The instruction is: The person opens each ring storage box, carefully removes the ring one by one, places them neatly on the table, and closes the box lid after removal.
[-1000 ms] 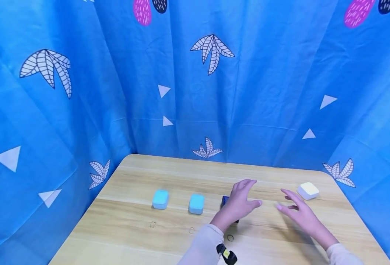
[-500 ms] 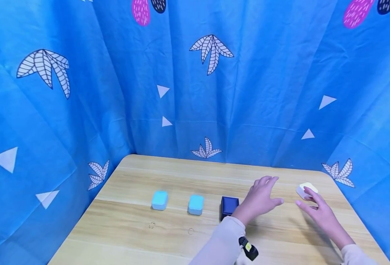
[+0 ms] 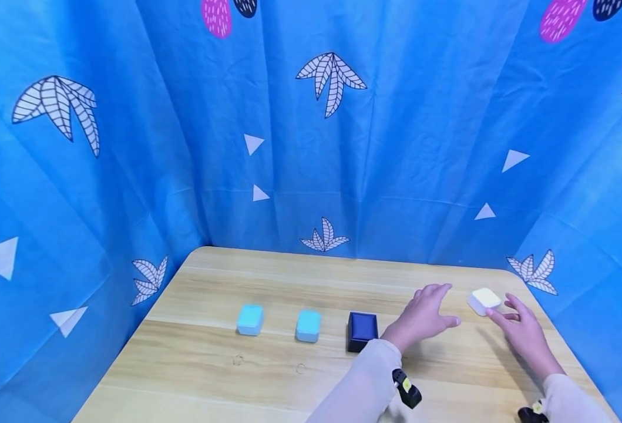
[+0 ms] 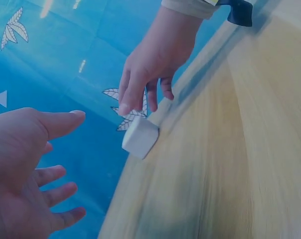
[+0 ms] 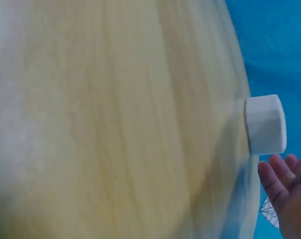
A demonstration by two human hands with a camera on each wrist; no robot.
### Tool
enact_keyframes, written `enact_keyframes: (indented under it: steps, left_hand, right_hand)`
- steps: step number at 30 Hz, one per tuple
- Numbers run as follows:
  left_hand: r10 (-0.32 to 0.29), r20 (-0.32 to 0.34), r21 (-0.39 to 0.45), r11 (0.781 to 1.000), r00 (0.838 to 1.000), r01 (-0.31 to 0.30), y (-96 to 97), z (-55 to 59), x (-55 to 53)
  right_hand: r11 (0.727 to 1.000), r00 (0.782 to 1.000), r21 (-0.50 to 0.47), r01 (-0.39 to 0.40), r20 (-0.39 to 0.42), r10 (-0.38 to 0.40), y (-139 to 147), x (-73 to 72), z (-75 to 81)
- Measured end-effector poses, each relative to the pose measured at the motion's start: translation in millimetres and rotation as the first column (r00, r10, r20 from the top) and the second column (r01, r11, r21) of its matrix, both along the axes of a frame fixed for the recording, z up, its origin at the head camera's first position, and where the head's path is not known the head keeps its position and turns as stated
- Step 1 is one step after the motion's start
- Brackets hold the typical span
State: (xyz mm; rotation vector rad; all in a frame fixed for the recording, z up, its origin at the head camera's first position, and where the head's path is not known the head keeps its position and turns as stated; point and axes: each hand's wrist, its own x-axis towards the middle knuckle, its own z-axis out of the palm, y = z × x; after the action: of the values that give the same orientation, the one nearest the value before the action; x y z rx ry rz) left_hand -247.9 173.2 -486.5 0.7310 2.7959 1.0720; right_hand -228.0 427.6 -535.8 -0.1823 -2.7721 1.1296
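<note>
A small white box (image 3: 483, 302) with rounded corners sits on the table near the right end of its far side. My right hand (image 3: 526, 336) is just right of it, thumb tip right at the box's near edge, fingers spread and slightly bent. In the right wrist view, fingers (image 5: 272, 183) show beside the white box (image 5: 266, 124). My left hand (image 3: 419, 316) hovers left of the box, thumb apart from the fingers, holding nothing. The left wrist view shows its open palm (image 4: 16, 164), with the white box (image 4: 140, 138) under the right hand (image 4: 157, 55).
A dark blue box (image 3: 363, 329) stands beside my left wrist. Farther left are two light-blue boxes, one in the middle (image 3: 308, 326) and one at the left (image 3: 249, 319). Two thin rings, one (image 3: 301, 369) and another (image 3: 238, 360), lie in front of them. A blue curtain (image 3: 342, 147) surrounds the wooden table.
Both hands have moved right; the right hand has come up to the white box. The dark blue box has come into full view, while a dark ring near it is now hidden by the left sleeve.
</note>
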Motion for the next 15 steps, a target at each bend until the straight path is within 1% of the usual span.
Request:
enact_keyframes:
  steps: [3,6,10,12,15]
  left_hand:
    - [-0.023,0.018,0.016,1.0,1.0,0.023,5.7,-4.2,-4.0]
    - [-0.047,0.038,0.027,0.999,0.998,0.046,14.2,-8.2,-8.1]
    - [-0.064,0.049,0.023,0.998,0.997,0.063,26.4,-13.4,-15.4]
    - [-0.073,0.07,0.023,0.997,0.995,0.071,31.4,-16.5,-18.7]
    - [-0.083,0.107,0.021,0.996,0.991,0.082,37.9,-21.9,-23.3]
  right_hand:
    - [1.0,1.0,-0.017,-0.001,0.03,0.002,1,-5.9,-9.2]
    - [1.0,0.999,-0.027,-0.003,0.049,0.004,1,-9.7,-14.1]
    - [1.0,0.999,-0.006,-0.005,0.032,0.005,0,-13.8,-15.4]
    - [1.0,1.0,0.012,0.005,0.028,-0.006,-1,-15.9,-15.5]
    - [0.999,0.998,0.037,0.031,0.048,-0.033,-2,-18.2,-14.8]
